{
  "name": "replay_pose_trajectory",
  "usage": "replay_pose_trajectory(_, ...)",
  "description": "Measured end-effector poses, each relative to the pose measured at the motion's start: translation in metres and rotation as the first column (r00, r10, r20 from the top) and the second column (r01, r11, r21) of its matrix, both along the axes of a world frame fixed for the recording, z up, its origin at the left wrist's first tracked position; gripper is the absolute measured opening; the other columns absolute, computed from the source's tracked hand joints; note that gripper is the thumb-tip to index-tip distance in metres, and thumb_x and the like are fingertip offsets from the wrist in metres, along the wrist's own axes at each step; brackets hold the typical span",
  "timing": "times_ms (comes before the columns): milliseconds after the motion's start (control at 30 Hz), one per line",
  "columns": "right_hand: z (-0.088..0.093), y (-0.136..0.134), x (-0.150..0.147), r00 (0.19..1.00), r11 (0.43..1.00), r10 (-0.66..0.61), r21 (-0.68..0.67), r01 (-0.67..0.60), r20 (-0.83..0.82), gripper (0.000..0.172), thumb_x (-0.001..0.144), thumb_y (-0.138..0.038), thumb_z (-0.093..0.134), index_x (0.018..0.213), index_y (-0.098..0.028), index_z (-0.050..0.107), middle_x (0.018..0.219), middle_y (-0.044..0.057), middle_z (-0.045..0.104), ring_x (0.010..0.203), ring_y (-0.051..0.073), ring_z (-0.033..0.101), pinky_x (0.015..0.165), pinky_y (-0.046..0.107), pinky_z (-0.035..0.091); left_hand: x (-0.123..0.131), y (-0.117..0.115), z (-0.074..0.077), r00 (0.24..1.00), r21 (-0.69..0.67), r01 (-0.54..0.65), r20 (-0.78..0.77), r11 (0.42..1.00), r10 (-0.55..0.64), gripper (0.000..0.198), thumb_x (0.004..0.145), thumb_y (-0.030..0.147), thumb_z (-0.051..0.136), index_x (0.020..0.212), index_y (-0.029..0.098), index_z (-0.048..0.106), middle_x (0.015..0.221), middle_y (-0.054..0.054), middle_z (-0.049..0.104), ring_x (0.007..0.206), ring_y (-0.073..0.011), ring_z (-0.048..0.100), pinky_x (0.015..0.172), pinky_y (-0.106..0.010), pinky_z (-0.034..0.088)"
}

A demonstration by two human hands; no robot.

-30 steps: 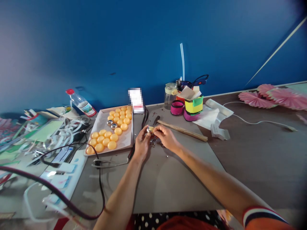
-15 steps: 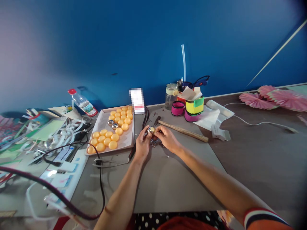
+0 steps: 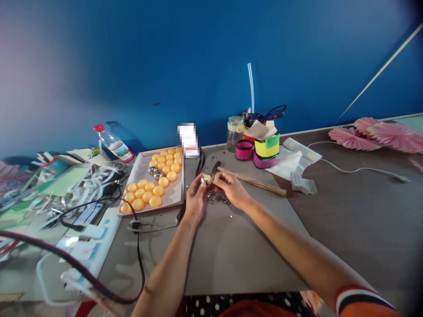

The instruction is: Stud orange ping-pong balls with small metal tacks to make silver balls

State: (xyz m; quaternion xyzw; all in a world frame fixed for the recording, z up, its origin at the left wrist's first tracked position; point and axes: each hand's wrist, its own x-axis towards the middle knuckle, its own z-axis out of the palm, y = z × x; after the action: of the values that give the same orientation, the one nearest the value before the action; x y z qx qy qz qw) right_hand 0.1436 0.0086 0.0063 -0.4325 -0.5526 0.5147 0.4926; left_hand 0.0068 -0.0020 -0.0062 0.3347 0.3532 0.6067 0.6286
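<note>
My left hand (image 3: 194, 199) holds a ball (image 3: 206, 179) between thumb and fingers; its surface is part shiny silver, part yellow. Close on its right side, my right hand (image 3: 230, 189) has thumb and fingertips pinched together. Whatever may be between those fingertips is too small to make out. Under the hands, small shiny metal bits (image 3: 211, 197) lie in a loose heap on the grey mat (image 3: 238, 255). To the left, a shallow white tray (image 3: 168, 206) bears many yellow-orange balls (image 3: 155, 201) and two silver-covered balls (image 3: 157, 175).
A wooden-handled hammer (image 3: 256, 182) lies just beyond my right hand. Behind it stand a glass jar (image 3: 235, 132) and a yellow-and-pink holder (image 3: 267, 149). Black cables (image 3: 141, 259), a tilted bottle (image 3: 115, 144) and cluttered strips fill the left. Pink paper fans (image 3: 390, 136) lie far right.
The ball has turned in my left hand and shows more of its silver side. My right fingers have drawn slightly away from it to the right, uncovering more metal bits below.
</note>
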Motion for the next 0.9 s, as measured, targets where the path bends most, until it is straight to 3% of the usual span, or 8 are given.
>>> replay_pose_trajectory(100, 0.0, 0.003, 0.012, 0.966, 0.978, -0.047, 0.207, -0.007, 0.254, 0.019, 0.082, -0.029, 0.048, 0.091, -0.018, 0.061, 0.07, 0.001, 0.057, 0.065, 0.014, 0.052, 0.062, 0.027, 0.041, -0.002, 0.003, 0.004, 0.996, -0.017, 0.028, 0.083, 0.999, -0.026, 0.038, 0.071, 0.032, 0.072, 0.106, 0.02, 0.062, 0.096, -0.004, 0.066, 0.084, -0.0164, 0.063, 0.086, -0.034, 0.047)
replay_pose_trajectory(200, -0.006, 0.005, 0.022, 0.837, 0.925, -0.097, 0.36, -0.124, 0.538, 0.02, 0.079, -0.021, 0.053, 0.094, -0.018, 0.065, 0.084, 0.006, 0.06, 0.078, 0.017, 0.055, 0.072, 0.03, 0.042, -0.005, 0.004, 0.006, 0.993, -0.022, 0.044, 0.112, 0.999, -0.041, 0.037, 0.072, 0.034, 0.071, 0.105, 0.02, 0.062, 0.093, -0.004, 0.066, 0.082, -0.0161, 0.063, 0.083, -0.032, 0.047)
replay_pose_trajectory(300, -0.011, 0.004, 0.024, 0.669, 0.892, -0.129, 0.381, -0.245, 0.732, 0.024, 0.077, -0.019, 0.056, 0.098, -0.018, 0.067, 0.089, 0.007, 0.06, 0.089, 0.02, 0.055, 0.082, 0.034, 0.039, -0.006, 0.005, 0.006, 0.992, 0.001, 0.061, 0.113, 0.998, -0.061, 0.035, 0.07, 0.031, 0.073, 0.102, 0.02, 0.063, 0.093, -0.003, 0.066, 0.081, -0.0146, 0.063, 0.081, -0.03, 0.047)
replay_pose_trajectory(400, -0.012, 0.003, 0.018, 0.53, 0.882, -0.165, 0.365, -0.298, 0.832, 0.021, 0.08, -0.023, 0.056, 0.097, -0.02, 0.068, 0.092, 0.008, 0.06, 0.091, 0.022, 0.054, 0.082, 0.036, 0.035, -0.005, 0.004, 0.005, 0.993, 0.016, 0.062, 0.102, 0.998, -0.063, 0.036, 0.07, 0.028, 0.074, 0.102, 0.02, 0.063, 0.093, -0.003, 0.066, 0.079, -0.0135, 0.063, 0.08, -0.029, 0.047)
replay_pose_trajectory(567, -0.016, 0.005, 0.008, 0.411, 0.879, -0.19, 0.341, -0.334, 0.892, 0.018, 0.084, -0.021, 0.051, 0.09, -0.019, 0.068, 0.092, 0.009, 0.061, 0.089, 0.021, 0.054, 0.075, 0.035, 0.032, -0.004, 0.004, 0.004, 0.993, -0.005, 0.047, 0.105, 0.999, -0.047, 0.035, 0.069, 0.028, 0.075, 0.101, 0.02, 0.063, 0.091, -0.002, 0.066, 0.076, -0.0126, 0.063, 0.079, -0.028, 0.048)
replay_pose_trajectory(733, -0.02, 0.007, 0.008, 0.414, 0.867, -0.227, 0.377, -0.326, 0.881, 0.019, 0.085, -0.017, 0.047, 0.08, -0.017, 0.066, 0.088, 0.009, 0.062, 0.084, 0.02, 0.054, 0.076, 0.035, 0.031, -0.003, 0.004, 0.006, 0.993, -0.011, 0.04, 0.114, 0.999, -0.038, 0.036, 0.068, 0.028, 0.076, 0.1, 0.02, 0.063, 0.091, -0.002, 0.066, 0.076, -0.0129, 0.063, 0.078, -0.028, 0.048)
replay_pose_trajectory(800, -0.018, 0.006, 0.01, 0.482, 0.855, -0.258, 0.43, -0.289, 0.837, 0.019, 0.084, -0.015, 0.047, 0.08, -0.016, 0.064, 0.09, 0.009, 0.062, 0.087, 0.02, 0.055, 0.078, 0.035, 0.032, -0.004, 0.004, 0.006, 0.993, -0.017, 0.036, 0.116, 0.999, -0.034, 0.036, 0.068, 0.028, 0.076, 0.101, 0.02, 0.063, 0.09, -0.002, 0.066, 0.076, -0.0129, 0.063, 0.078, -0.028, 0.048)
replay_pose_trajectory(900, -0.017, 0.006, 0.012, 0.657, 0.844, -0.286, 0.508, -0.172, 0.697, 0.019, 0.083, -0.011, 0.044, 0.082, -0.016, 0.062, 0.09, 0.008, 0.064, 0.088, 0.018, 0.056, 0.082, 0.033, 0.034, -0.004, 0.006, 0.004, 0.993, -0.02, 0.027, 0.117, 0.999, -0.024, 0.038, 0.068, 0.029, 0.076, 0.102, 0.02, 0.062, 0.09, -0.002, 0.067, 0.077, -0.0135, 0.063, 0.079, -0.029, 0.048)
